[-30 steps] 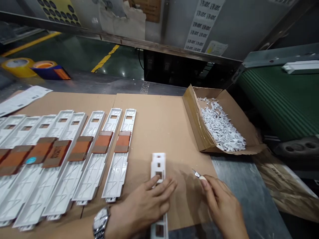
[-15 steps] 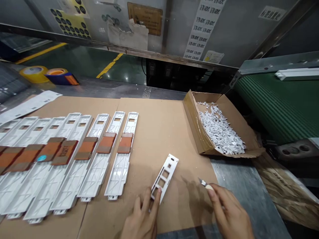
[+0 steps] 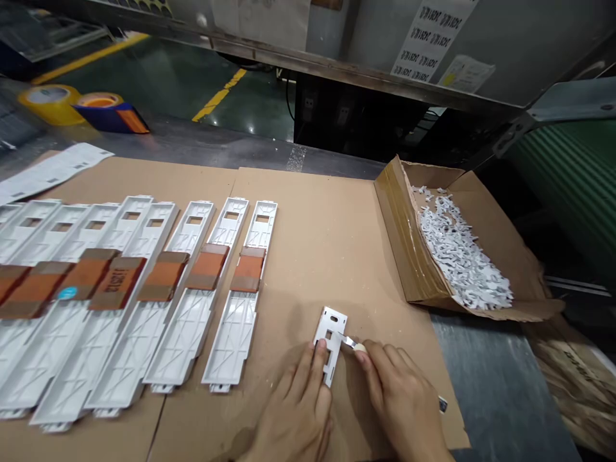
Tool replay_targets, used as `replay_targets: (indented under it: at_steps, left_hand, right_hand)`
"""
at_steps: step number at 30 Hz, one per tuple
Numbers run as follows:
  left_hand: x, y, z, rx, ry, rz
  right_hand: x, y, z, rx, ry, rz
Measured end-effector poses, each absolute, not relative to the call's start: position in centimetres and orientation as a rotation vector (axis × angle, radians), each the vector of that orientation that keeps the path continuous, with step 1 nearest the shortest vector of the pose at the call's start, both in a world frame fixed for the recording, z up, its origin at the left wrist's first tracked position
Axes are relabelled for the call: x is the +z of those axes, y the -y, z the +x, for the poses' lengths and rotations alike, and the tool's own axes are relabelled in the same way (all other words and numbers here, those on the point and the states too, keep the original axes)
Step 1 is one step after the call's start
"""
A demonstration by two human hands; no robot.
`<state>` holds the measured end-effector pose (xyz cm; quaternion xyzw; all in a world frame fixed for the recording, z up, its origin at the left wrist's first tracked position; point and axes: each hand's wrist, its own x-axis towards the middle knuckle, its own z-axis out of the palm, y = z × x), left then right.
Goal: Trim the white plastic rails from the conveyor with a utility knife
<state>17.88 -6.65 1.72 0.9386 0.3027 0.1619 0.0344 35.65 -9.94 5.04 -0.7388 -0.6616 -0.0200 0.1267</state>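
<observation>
A short white plastic panel (image 3: 332, 319) with several cut-outs lies on the cardboard. My left hand (image 3: 296, 404) holds it down, its fingers stretched over the left side and lower part; the thumb is hidden. My right hand (image 3: 402, 391) is closed around a small craft knife (image 3: 350, 343), whose pale handle is mostly covered by the fingers. The blade tip meets the panel's right edge beside a square cut-out. To the left, long white plastic strips (image 3: 228, 340) lie in a row with reddish-brown blocks (image 3: 248, 269) across them.
A cardboard box (image 3: 394, 224) of small white plastic scraps (image 3: 462, 253) stands at the right. Tape rolls (image 3: 51, 102) and a paper sheet (image 3: 58, 170) lie at the back left. A grey metal panel (image 3: 366, 38) overhangs the back; a green conveyor (image 3: 572, 173) runs at the right.
My right hand has moved left, bringing the knife from beside the panel to its edge. The panel now stands more upright in view, and my left hand has shifted right with it. The view has tilted down.
</observation>
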Motion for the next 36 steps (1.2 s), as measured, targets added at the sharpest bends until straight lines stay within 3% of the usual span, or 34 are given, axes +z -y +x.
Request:
replay_targets:
  at_steps: [8, 36]
  left_hand:
    - [-0.2, 7.3, 18.4, 0.779, -0.984, 2.799]
    - [0.4, 6.9, 18.5, 0.704, -0.95, 2.832]
  right_hand:
    - [4.6, 9.3, 35.7, -0.012, 1.978, -2.192]
    - [5.6, 7.8, 36.6, -0.062, 2.279, -2.207]
